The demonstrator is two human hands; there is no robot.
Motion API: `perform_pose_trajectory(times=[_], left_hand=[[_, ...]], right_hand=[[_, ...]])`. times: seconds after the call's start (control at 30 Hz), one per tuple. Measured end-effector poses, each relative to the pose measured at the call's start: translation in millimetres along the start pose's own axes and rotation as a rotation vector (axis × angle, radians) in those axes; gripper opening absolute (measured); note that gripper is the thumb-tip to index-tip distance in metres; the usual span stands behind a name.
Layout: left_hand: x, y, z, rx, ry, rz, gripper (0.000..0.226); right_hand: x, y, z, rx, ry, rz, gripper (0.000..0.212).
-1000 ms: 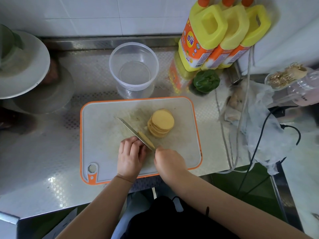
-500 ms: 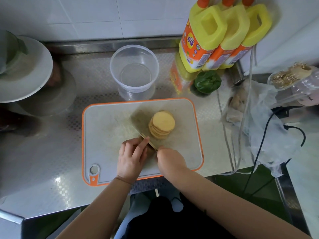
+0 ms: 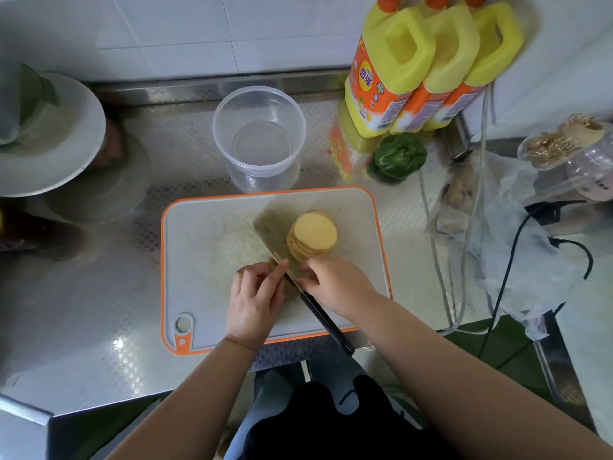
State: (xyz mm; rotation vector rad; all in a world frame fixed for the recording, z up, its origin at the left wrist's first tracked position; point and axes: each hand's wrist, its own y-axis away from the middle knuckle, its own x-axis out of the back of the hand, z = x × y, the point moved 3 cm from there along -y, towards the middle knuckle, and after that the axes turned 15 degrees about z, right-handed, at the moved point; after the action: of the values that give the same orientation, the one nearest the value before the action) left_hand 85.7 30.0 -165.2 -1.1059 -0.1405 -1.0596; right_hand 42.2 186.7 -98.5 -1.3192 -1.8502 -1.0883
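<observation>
A white cutting board point(image 3: 205, 260) with an orange rim lies on the steel counter. A stack of round yellow potato slices point(image 3: 313, 235) sits on its right half. A wide knife point(image 3: 272, 234) lies tilted across the board, its blade face leaning toward the stack. Its black handle point(image 3: 328, 323) pokes bare over the board's near edge. My left hand point(image 3: 255, 293) curls over a small potato end piece point(image 3: 272, 263), index finger against the blade. My right hand point(image 3: 335, 282) pinches the blade near its heel with its fingertips.
A clear plastic tub point(image 3: 258, 134) stands just behind the board. Three yellow bottles point(image 3: 414, 68) and a green pepper point(image 3: 399, 154) are at the back right. Cables and a plastic bag point(image 3: 517, 247) lie to the right. A white plate point(image 3: 49, 144) sits on the left.
My right hand slid forward off the handle onto the blade, baring the handle. The blade tipped over toward the slice stack. My left hand stayed on the potato piece.
</observation>
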Motion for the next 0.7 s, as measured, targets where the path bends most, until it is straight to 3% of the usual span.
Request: perform_pose_trajectory(times=[0.13, 0.37, 0.47, 0.57, 0.7], left_hand=[[-0.4, 0.4, 0.6, 0.009, 0.004, -0.001, 0.027], [0.0, -0.6, 0.5, -0.002, -0.008, 0.007, 0.028], [-0.1, -0.6, 1.1, -0.001, -0.002, 0.008, 0.029], [-0.3, -0.4, 0.6, -0.003, -0.005, -0.005, 0.028], [-0.3, -0.6, 0.6, -0.007, -0.005, -0.012, 0.028]], right_hand=[[-0.4, 0.6, 2.6, -0.038, -0.009, 0.143, 0.022], [-3.1, -6.1, 6.9, -0.156, -0.021, 0.193, 0.019], [15.5, -11.9, 12.7, -0.311, -0.251, 0.260, 0.015], [29.2, -22.2, 22.3, -0.510, -0.494, 0.233, 0.012], [29.7, -31.0, 27.2, -0.537, -0.388, 0.158, 0.011]])
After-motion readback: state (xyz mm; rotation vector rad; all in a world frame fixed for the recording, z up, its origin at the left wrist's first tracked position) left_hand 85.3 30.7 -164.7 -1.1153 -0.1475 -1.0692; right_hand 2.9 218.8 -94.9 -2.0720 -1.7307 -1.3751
